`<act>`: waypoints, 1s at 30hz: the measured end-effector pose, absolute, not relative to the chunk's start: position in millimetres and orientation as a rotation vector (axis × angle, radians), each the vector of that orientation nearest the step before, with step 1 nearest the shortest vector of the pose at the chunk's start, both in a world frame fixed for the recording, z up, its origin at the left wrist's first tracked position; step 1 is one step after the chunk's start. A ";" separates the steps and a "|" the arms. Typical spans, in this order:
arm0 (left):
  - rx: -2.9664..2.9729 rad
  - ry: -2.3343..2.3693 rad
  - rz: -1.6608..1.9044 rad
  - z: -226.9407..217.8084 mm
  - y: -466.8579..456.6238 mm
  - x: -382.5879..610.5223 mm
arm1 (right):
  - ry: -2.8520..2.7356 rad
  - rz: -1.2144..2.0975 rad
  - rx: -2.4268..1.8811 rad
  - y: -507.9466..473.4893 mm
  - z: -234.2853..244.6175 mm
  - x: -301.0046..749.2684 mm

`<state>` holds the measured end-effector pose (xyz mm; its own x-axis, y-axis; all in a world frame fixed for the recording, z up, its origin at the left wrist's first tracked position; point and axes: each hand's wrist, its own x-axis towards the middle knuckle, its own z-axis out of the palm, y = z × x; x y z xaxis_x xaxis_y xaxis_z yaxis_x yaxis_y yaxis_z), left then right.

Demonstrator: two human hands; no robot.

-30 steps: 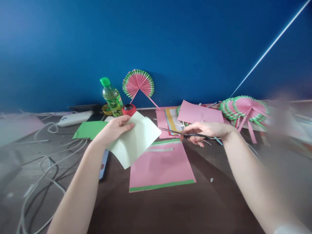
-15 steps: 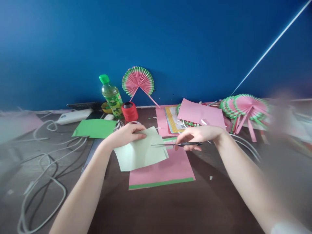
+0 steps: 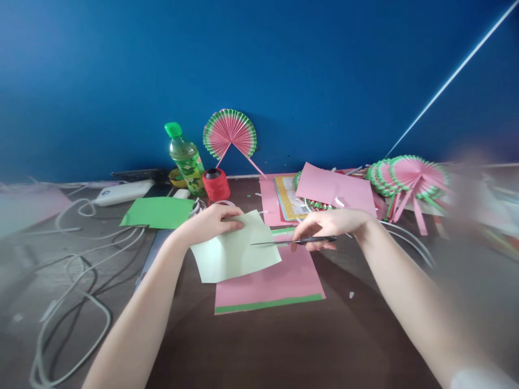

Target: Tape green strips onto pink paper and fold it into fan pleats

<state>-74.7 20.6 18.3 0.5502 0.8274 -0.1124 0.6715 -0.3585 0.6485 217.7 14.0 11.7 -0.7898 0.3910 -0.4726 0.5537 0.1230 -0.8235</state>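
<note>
A pale green sheet of paper (image 3: 239, 256) is pinched along its upper left edge by my left hand (image 3: 211, 222), fingers closed over it. My right hand (image 3: 324, 227) grips a pair of dark-handled scissors (image 3: 302, 240), whose thin blades point left across the sheet's right part. Whether the blades are parted I cannot tell. Beneath the pale sheet lies a pink sheet (image 3: 271, 286) with green strips along its near and far edges.
Behind stand a green-capped bottle (image 3: 185, 162), a red roll (image 3: 216, 186) and a folded paper fan (image 3: 230, 132) against the wall. More fans (image 3: 413, 175) lie at right, near a pink sheet (image 3: 336, 189). White cables (image 3: 93, 297) and a green sheet (image 3: 158, 212) are at left.
The scissor blades have tilted slightly, and the flap at the pale sheet's right edge now lies flat with the rest. Both hands stay nearly in place.
</note>
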 end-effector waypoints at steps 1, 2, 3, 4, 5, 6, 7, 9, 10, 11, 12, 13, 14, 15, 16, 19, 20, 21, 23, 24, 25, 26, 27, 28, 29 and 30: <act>2.133 1.198 0.307 18.8 20.4 -74.7 | 2.246 -1.743 0.967 13.8 11.8 217.6; 2.133 1.194 0.300 19.3 20.4 -74.7 | 2.245 -1.739 0.979 13.7 11.8 217.4; 2.134 1.190 0.290 19.8 20.3 -74.7 | 2.242 -1.737 0.986 13.5 11.7 217.1; 2.135 1.185 0.280 20.4 20.3 -74.8 | 2.237 -1.739 0.986 13.4 11.7 216.7; 2.136 1.179 0.269 20.9 20.4 -74.9 | 2.232 -1.748 0.980 13.3 11.7 216.2; 2.137 1.172 0.261 21.4 20.4 -75.0 | 2.227 -1.760 0.972 13.2 11.8 215.7; 2.139 1.164 0.254 21.7 20.6 -75.1 | 2.221 -1.773 0.966 13.0 12.0 215.2; 2.136 1.156 0.250 22.0 20.8 -75.2 | 2.215 -1.789 0.959 12.8 12.6 214.5; 2.133 1.154 0.248 21.9 21.0 -75.2 | 2.215 -1.787 0.955 12.7 12.9 214.4; 2.131 1.155 0.248 21.7 21.0 -75.0 | 2.218 -1.778 0.950 12.8 13.1 214.4; 2.128 1.157 0.249 21.4 21.0 -74.9 | 2.222 -1.768 0.943 12.9 13.1 214.6; 2.125 1.158 0.250 21.0 21.0 -74.6 | 2.228 -1.759 0.938 13.0 12.9 214.8; 2.122 1.159 0.252 20.8 20.9 -74.5 | 2.233 -1.752 0.936 13.1 12.6 215.1; 2.120 1.159 0.252 20.6 20.7 -74.4 | 2.236 -1.747 0.942 13.3 12.2 215.5; 2.119 1.160 0.253 20.4 20.6 -74.6 | 2.238 -1.741 0.955 13.3 11.9 216.0; 2.115 1.207 0.263 19.3 21.7 -77.9 | 2.232 -1.712 1.014 12.8 11.8 218.4; 2.108 1.244 0.280 18.2 22.9 -80.0 | 2.228 -1.699 1.048 12.4 12.3 219.7; 2.099 1.293 0.319 16.5 24.8 -82.7 | 2.227 -1.685 1.099 12.1 13.1 221.2; 2.062 1.414 0.490 10.9 30.5 -88.3 | 2.237 -1.661 1.245 12.0 14.9 225.1; 2.024 1.477 0.648 7.2 34.1 -90.7 | 2.244 -1.649 1.344 12.4 15.6 227.5; 1.938 1.521 0.834 3.1 37.9 -92.4 | 2.252 -1.631 1.450 13.2 16.0 230.0; 1.805 1.515 1.005 -1.3 41.7 -93.2 | 2.263 -1.598 1.552 14.6 16.0 232.7; 1.633 1.482 1.171 -5.6 45.2 -92.9 | 2.279 -1.551 1.642 16.4 15.5 235.6; 1.451 1.439 1.309 -9.7 48.2 -91.5 | 2.306 -1.485 1.717 18.6 14.5 238.5; 1.280 1.408 1.416 -13.6 50.5 -89.1 | 2.340 -1.402 1.780 20.9 13.1 241.4; 1.143 1.373 1.507 -17.1 52.0 -85.8 | 2.373 -1.306 1.842 23.2 11.4 244.0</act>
